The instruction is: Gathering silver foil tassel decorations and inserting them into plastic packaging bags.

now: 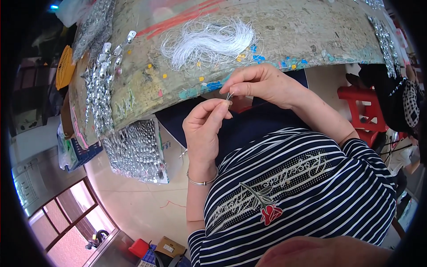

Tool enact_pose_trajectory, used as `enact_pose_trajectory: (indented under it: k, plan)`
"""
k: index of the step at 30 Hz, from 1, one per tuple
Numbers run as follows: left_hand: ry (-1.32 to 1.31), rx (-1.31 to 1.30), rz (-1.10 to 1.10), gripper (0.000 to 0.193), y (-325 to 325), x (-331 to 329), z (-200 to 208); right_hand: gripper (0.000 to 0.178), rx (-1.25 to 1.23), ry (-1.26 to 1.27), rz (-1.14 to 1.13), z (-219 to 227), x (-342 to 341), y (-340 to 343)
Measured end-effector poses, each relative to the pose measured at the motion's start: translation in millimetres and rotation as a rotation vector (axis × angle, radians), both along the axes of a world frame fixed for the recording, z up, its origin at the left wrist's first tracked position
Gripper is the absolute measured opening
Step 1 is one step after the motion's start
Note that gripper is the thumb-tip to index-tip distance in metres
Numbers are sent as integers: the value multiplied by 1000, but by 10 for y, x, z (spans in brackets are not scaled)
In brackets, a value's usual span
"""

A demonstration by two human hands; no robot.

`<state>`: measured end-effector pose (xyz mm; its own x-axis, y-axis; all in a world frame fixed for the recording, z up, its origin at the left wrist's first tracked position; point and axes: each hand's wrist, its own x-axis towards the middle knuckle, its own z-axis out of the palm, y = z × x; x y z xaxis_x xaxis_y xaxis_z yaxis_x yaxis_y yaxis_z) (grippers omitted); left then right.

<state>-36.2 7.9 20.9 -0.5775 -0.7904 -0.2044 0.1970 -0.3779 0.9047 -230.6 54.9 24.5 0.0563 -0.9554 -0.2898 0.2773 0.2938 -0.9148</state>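
Observation:
Just past the near edge of the worktable, over my lap, my two hands meet fingertip to fingertip. Thin whitish threads (230,95) show between them. My left hand (202,127) pinches these threads between thumb and forefinger, its other fingers curled. From the right, my right hand (271,86) pinches their upper ends with thumb and fingers. Whether they are knotted is too small to tell. Behind my hands, a loose bundle of white thread (213,42) lies on the tabletop, with stray strands spreading around it.
The worn, paint-marked table (302,26) curves around in front of me. Silver bead strands (100,95) drape over its left edge, above a clear bag of silver pieces (133,151). A yellow basket (65,66) stands far left. At right are a red stool (362,107) and another person (382,84).

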Motion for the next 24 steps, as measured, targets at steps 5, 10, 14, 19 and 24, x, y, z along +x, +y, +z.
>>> enact_pose_trajectory:
  k: [5, 10, 14, 19, 24]
  plan:
    - [18, 17, -8, 13, -4, 17, -24, 14, -13, -14, 16, 34, 37, -2]
    - [6, 11, -16, 13, -5, 22, -32, 12, -48, -15, 4, 39, 64, 5]
    - [-43, -54, 8, 12, 8, 21, -4, 13, -43, -10, -16, 74, 82, 5]
    - [-73, -126, 42, 12, 20, 12, 17, 14, -38, -59, 9, 49, 61, 3]
    - [-74, -144, 57, 12, 21, 31, 4, 20, -22, -115, 41, 18, 22, 38]
